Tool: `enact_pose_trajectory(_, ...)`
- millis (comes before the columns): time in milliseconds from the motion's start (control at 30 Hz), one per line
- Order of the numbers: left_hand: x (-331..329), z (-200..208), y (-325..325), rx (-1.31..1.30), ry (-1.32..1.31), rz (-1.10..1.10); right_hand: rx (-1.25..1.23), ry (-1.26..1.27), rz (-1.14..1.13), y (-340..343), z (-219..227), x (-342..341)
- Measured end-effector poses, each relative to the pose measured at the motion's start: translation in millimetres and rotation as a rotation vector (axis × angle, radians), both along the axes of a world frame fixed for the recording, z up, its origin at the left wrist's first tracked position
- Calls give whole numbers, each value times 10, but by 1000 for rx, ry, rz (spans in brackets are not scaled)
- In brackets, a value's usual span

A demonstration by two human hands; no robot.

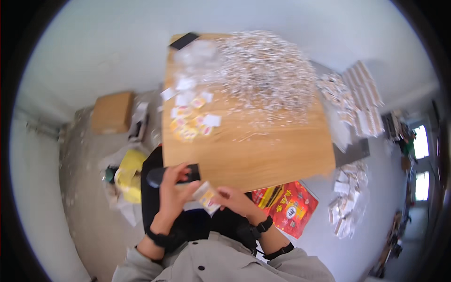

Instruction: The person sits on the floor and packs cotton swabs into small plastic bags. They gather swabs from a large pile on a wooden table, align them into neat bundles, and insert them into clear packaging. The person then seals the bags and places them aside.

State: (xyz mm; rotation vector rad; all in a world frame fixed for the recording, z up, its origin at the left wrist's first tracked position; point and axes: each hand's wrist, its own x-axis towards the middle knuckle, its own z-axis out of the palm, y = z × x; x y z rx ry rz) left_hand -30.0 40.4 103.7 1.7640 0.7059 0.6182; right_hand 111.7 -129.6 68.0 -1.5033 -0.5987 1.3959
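Just off the near edge of the wooden table (pixel 286 155), my right hand (pixel 237 201) pinches a small clear packet (pixel 205 195) with a yellow and white label or card in it. My left hand (pixel 173 190) is at the packet's left, fingers apart and curved, its thumb tip close to the packet's edge; whether it touches is blurred. Behind the left fingers is a dark flat object (pixel 192 172) at the table's near left corner. Farther up the table's left side lie several yellow and white cards (pixel 190 128).
A large heap of small pale sticks (pixel 270 70) covers the table's far side, beside clear plastic bags (pixel 197 56). A red printed bag (pixel 293 211) lies right of my knees. Around the table are a cardboard box (pixel 112 113), a yellow bag (pixel 130 174) and bagged bundles (pixel 347 195).
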Motion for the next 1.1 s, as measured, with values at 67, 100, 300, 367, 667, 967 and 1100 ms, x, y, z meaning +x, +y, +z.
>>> enact_pose_trajectory(67, -193, -83, 121, 31, 43, 50, -181, -103, 204, -196, -88, 300)
enact_pose_trajectory(100, -290, -105, 184, 81, 49, 79, -228, -145, 164, -260, 29, 520)
enact_pose_trajectory(300, -479, -380, 314, -80, 29, 136, -28, -560, -1077, -1392, 634, 2804)
enact_pose_trajectory(367, -535, -448, 359, -138, 25, 184, 72, -665, -1525, -1181, 945, 2857)
enact_pose_trajectory(667, -487, -455, 303, -113, 63, 87, -179, -246, -649, -412, -71, 2123)
enact_pose_trajectory(967, -494, -517, 409, -111, 127, 173, -131, -242, -465, 352, -593, 1223)
enact_pose_trajectory(1100, -561, -626, 412, -183, 62, 234, -16, -687, -372, 851, -542, 989)
